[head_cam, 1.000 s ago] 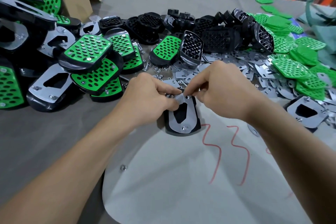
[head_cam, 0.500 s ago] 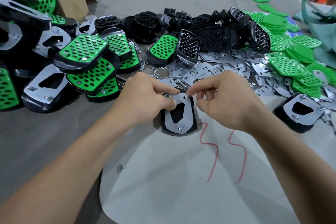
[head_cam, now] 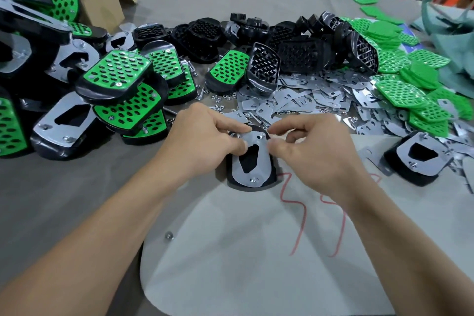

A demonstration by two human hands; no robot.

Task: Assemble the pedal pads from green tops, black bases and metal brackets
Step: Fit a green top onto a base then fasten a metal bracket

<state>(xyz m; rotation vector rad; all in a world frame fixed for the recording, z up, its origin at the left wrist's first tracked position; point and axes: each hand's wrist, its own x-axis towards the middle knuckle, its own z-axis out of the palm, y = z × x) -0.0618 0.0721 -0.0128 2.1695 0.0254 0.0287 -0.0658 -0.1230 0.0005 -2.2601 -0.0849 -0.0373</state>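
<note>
— So, what lies nearest the camera?

— A pale grey sheet marked with red squiggles [head_cam: 295,215] spreads across the lower middle of the frame, a small silver nut [head_cam: 169,236] resting near its left edge. Two bare forearms reach up over it.

— And the hands?

— Both meet at frame centre over a black oval pedal base with a silver metal bracket on top [head_cam: 252,161], lying at the sheet's far edge. The left hand [head_cam: 202,141] grips the pad's upper left side, thumb pressed on the bracket. The right hand [head_cam: 315,151] has its thumb and forefinger pinched close at the bracket's upper right corner — whether they hold anything I cannot tell.

— Beyond that?

— A heap of finished green-and-black pedal pads [head_cam: 118,90] at centre left, a scatter of loose silver brackets [head_cam: 307,100] just behind the hands, a row of empty black bases [head_cam: 295,49] farther back, and perforated green tops [head_cam: 400,90] piled at right. A brown cardboard box [head_cam: 97,0] sits upper left.
</note>
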